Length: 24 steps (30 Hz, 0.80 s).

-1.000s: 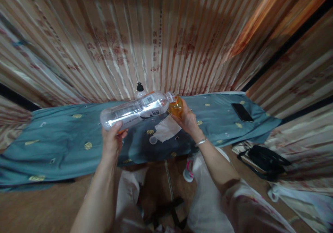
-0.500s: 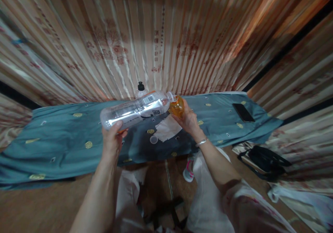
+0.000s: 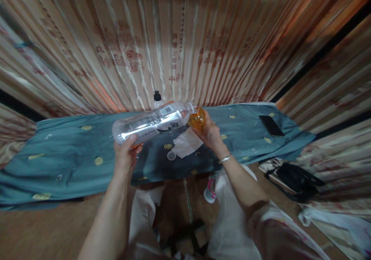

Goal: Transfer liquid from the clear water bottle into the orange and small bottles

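My left hand (image 3: 126, 151) is closed around the base of a large clear plastic bottle (image 3: 149, 124) with a silvery label. The bottle lies tilted on its side in the air, its mouth toward the right. An amber, see-through container (image 3: 197, 118) sits in my right hand (image 3: 211, 133), its opening right at the bottle's mouth. Whether the two touch is hard to make out. Below them, a crumpled white tissue (image 3: 187, 142) and a small round clear cap (image 3: 171, 156) lie on the teal cloth (image 3: 87, 155). Behind the bottle stands another bottle with a black cap (image 3: 157, 96).
A black phone (image 3: 271, 125) lies at the right end of the cloth-covered table. Pleated patterned curtains (image 3: 185, 51) hang close behind. On the floor at right is a black bag (image 3: 298, 178). A white and pink shoe (image 3: 210, 190) shows under the table edge.
Both hands and the bottle hold almost the same position and tilt as before. Only the light on the curtains differs slightly.
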### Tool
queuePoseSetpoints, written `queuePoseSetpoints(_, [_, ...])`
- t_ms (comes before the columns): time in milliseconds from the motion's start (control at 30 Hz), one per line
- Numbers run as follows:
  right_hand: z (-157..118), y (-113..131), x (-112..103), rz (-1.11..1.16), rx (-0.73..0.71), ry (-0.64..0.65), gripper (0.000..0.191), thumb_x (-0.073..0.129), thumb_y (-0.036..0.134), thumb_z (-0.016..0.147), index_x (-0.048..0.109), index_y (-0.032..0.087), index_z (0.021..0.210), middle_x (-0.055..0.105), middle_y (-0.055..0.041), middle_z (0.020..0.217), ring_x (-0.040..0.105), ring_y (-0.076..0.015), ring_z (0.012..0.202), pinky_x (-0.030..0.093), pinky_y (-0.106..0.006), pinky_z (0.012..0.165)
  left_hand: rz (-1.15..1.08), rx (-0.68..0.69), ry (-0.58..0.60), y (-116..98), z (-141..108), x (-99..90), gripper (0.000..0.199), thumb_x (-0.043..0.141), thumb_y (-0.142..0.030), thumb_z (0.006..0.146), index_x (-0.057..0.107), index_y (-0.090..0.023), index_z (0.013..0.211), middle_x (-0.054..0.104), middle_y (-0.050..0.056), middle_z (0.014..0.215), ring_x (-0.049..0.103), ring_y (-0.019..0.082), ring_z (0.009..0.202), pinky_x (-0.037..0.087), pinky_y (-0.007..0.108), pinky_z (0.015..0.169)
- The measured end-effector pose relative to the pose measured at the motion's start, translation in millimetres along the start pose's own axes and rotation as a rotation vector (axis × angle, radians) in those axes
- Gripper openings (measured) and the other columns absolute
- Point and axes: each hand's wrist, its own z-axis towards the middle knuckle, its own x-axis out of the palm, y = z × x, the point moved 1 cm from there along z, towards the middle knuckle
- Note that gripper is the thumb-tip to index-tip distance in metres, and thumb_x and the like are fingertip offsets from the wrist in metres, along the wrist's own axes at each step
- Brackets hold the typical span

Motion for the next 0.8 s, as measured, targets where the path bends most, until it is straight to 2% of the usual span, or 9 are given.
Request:
queuePoseSetpoints(167, [0.1,0.3,-0.2,0.035,0.02,-0.007,0.094,0.068,0.051,0.094,0.022,0.01,0.165,0.064,-0.0273,0.147,0.068,-0.0364,0.131,0.06,-0.052,0.103,0.012,-0.02,-0.025,0.5,-0.2,-0.7,0.059,0.087,-0.037,0.048,0.074,-0.021,0.104,0.066,-0.001,0.073,0.056,0.012,0.051,0.032,0.018,0.038])
queuePoseSetpoints(267, [0.1,0.8,-0.8,0.046,0.029,-0.004,0.093,0.068,0.05,0.094,0.023,0.008,0.165,0.064,-0.0281,0.147,0.069,-0.037,0.129,0.06,-0.054,0.103,0.011,-0.022,-0.021,0.0,-1.0,-0.5,0.061,0.087,-0.036,0.049,0.074,-0.021,0.106,0.066,-0.001,0.073,0.055,0.012,0.051,0.03,0.018,0.038])
queuePoseSetpoints(433, [0.3,1.7,-0.8,0.021,0.056,0.009,0.094,0.07,0.051,0.093,0.026,0.009,0.164,0.069,-0.0274,0.141,0.071,-0.0371,0.124,0.062,-0.05,0.099,0.007,-0.019,-0.01,-0.2,-1.5,-0.1,0.053,0.085,-0.035,0.05,0.074,-0.022,0.101,0.066,-0.001,0.071,0.056,0.012,0.051,0.029,0.017,0.037])
queuePoseSetpoints(567, [0.8,2.8,-0.6,0.006,0.068,0.009,0.093,0.07,0.052,0.093,0.027,0.007,0.163,0.068,-0.0275,0.142,0.071,-0.0369,0.124,0.061,-0.049,0.1,-0.002,-0.005,0.0,-1.1,-1.9,0.9,0.056,0.086,-0.035,0.05,0.073,-0.023,0.103,0.065,-0.002,0.07,0.055,0.011,0.049,0.027,0.017,0.036])
queuePoseSetpoints(800, [1.0,3.4,-2.4,0.02,0.058,0.019,0.093,0.069,0.051,0.093,0.025,0.007,0.163,0.068,-0.0273,0.141,0.071,-0.0369,0.124,0.061,-0.048,0.099,-0.007,-0.009,-0.023,-0.4,-1.2,0.1,0.051,0.084,-0.032,0.049,0.072,-0.022,0.097,0.068,-0.003,0.073,0.057,0.011,0.049,0.032,0.015,0.036])
